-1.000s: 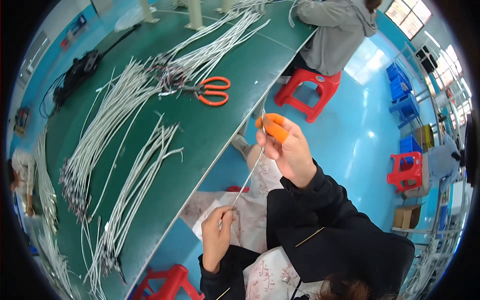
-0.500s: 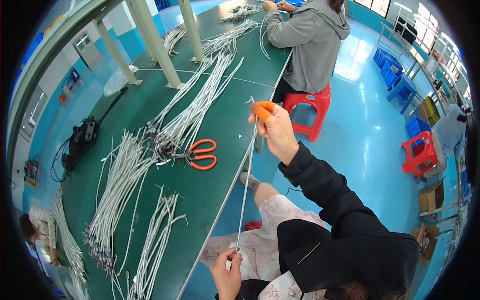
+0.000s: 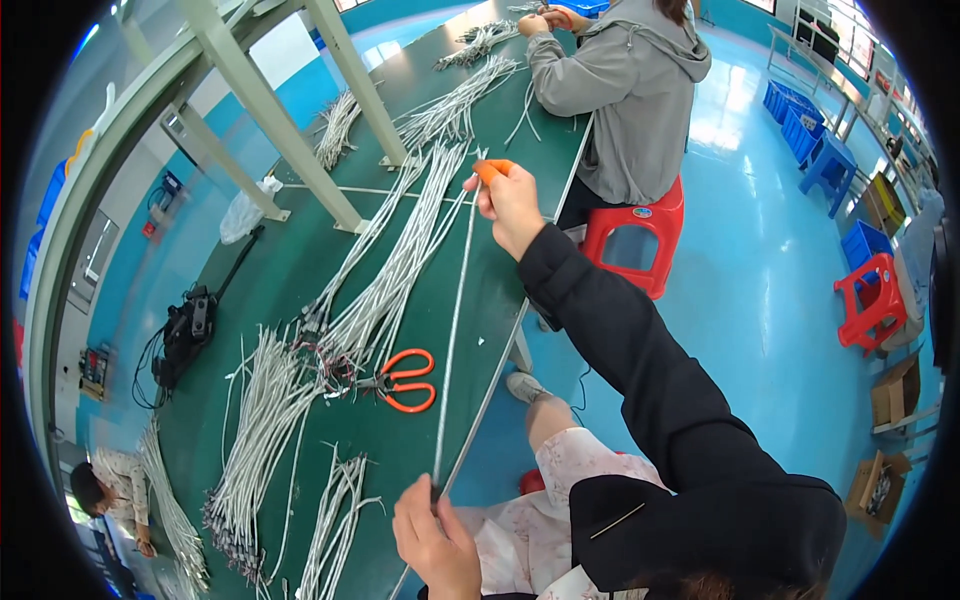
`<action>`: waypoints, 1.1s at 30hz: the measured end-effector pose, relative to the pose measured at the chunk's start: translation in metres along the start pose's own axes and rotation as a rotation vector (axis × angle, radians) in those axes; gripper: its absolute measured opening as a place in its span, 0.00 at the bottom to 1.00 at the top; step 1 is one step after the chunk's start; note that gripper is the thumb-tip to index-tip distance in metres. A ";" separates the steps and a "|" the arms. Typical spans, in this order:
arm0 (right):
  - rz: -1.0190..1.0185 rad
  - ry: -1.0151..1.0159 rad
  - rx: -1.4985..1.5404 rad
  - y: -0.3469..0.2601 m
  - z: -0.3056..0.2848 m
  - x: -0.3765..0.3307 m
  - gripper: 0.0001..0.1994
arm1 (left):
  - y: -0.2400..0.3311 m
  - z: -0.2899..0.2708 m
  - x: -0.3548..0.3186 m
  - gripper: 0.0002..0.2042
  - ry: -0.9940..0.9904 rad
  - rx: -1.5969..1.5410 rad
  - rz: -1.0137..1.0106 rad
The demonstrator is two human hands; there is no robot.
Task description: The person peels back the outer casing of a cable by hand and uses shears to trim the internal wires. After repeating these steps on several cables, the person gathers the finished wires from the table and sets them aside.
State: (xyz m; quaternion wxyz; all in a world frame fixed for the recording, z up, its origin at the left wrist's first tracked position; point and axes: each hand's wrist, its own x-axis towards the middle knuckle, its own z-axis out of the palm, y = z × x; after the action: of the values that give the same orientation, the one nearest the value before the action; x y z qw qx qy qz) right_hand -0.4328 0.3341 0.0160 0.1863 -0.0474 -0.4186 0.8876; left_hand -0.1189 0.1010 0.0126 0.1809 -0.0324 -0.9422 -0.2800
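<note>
A thin white cable runs taut up the frame's centre over the green table. The left hand pinches its lower end; the right hand grips the top with an orange tool. Orange scissors lie just left.

Cable: smooth pale plastic sheath, slight sheen; tool at 12 o'clock: orange plastic; scissors: glossy orange plastic handles, metal blades; tabletop: matt green mat; stool at 1 o'clock: glossy red plastic; floor: glossy blue coating.
</note>
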 end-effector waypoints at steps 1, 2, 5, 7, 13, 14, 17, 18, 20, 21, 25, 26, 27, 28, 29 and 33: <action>0.001 0.015 0.035 0.000 0.000 0.012 0.05 | -0.003 0.008 0.007 0.13 0.035 0.067 0.060; 0.002 0.031 0.069 0.000 0.000 0.024 0.05 | -0.003 0.015 0.012 0.13 0.032 0.069 0.067; -0.003 0.064 0.114 0.005 0.004 0.059 0.06 | -0.007 0.030 0.028 0.17 0.270 0.436 0.147; -0.010 0.087 0.132 0.002 0.001 0.078 0.06 | -0.018 0.036 0.024 0.18 0.251 0.436 0.128; -0.138 0.184 0.064 -0.009 0.016 0.106 0.08 | -0.023 0.036 0.011 0.17 0.345 0.462 0.065; -0.157 0.207 0.053 -0.008 0.018 0.111 0.08 | -0.022 0.035 0.013 0.17 0.347 0.461 0.066; -0.177 0.233 0.058 0.004 0.016 0.129 0.08 | -0.023 0.035 0.020 0.06 0.421 0.559 0.115; -0.179 0.245 0.060 0.008 0.016 0.133 0.08 | -0.024 0.036 0.020 0.06 0.418 0.554 0.113; -0.207 0.262 0.025 0.016 0.013 0.143 0.08 | -0.027 0.040 0.016 0.05 0.388 0.507 0.096; -0.235 0.276 -0.004 0.021 0.012 0.149 0.08 | -0.030 0.043 0.016 0.04 0.372 0.484 0.085; -0.275 0.270 -0.014 0.030 0.009 0.172 0.08 | -0.035 0.045 0.016 0.04 0.381 0.514 0.117; -0.288 0.258 0.002 0.033 0.009 0.176 0.08 | -0.036 0.046 0.016 0.04 0.371 0.507 0.104; -0.282 0.257 -0.015 0.040 0.007 0.177 0.08 | -0.036 0.045 0.016 0.04 0.378 0.516 0.104; -0.282 0.263 -0.017 0.047 0.005 0.178 0.08 | -0.037 0.045 0.016 0.04 0.387 0.523 0.108; -0.284 0.269 -0.019 0.053 0.002 0.179 0.08 | -0.038 0.046 0.017 0.04 0.395 0.530 0.114; -0.296 0.253 -0.037 0.064 -0.007 0.189 0.07 | -0.039 0.049 0.019 0.04 0.397 0.522 0.123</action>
State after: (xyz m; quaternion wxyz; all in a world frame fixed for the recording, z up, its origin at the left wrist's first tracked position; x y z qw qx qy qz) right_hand -0.6246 0.3719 -0.0230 0.3651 -0.1002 -0.4107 0.8295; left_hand -0.1583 0.0940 -0.0387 0.3798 0.0135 -0.9248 -0.0184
